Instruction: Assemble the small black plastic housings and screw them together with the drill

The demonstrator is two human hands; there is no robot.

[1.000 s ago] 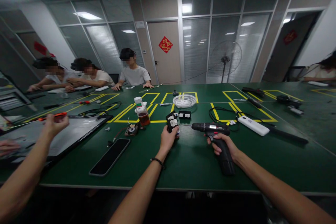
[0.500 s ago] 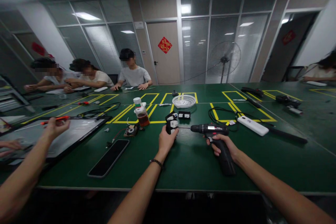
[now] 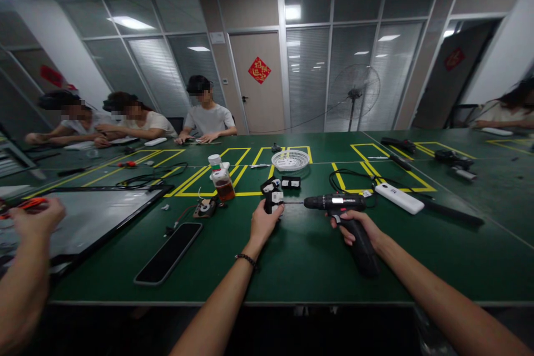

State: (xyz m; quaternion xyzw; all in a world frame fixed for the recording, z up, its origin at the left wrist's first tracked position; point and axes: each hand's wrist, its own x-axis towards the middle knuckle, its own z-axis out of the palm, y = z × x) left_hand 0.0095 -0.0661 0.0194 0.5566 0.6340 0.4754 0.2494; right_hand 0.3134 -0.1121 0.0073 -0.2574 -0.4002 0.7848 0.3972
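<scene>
My left hand (image 3: 265,222) grips a small black and white part (image 3: 275,198) above the green table (image 3: 292,278). My right hand (image 3: 359,228) is wrapped round the handle of a black power drill (image 3: 337,202). The drill lies level and points left, and its long thin bit (image 3: 294,203) reaches the part in my left hand; the exact contact is too small to make out. Just behind the held part are another black and white piece (image 3: 291,182) and a white basket (image 3: 290,160).
A phone (image 3: 169,253), a small device (image 3: 205,207) and a bottle (image 3: 223,181) lie or stand left of my hands. A white power strip (image 3: 399,198) is at right. A co-worker's hand (image 3: 37,214) holds an orange tool over a framed panel (image 3: 104,211).
The co-worker's hand with the orange tool has moved left and down. The view has shifted slightly. My hands keep nearly the same pose, with the drill still against or near the part.
</scene>
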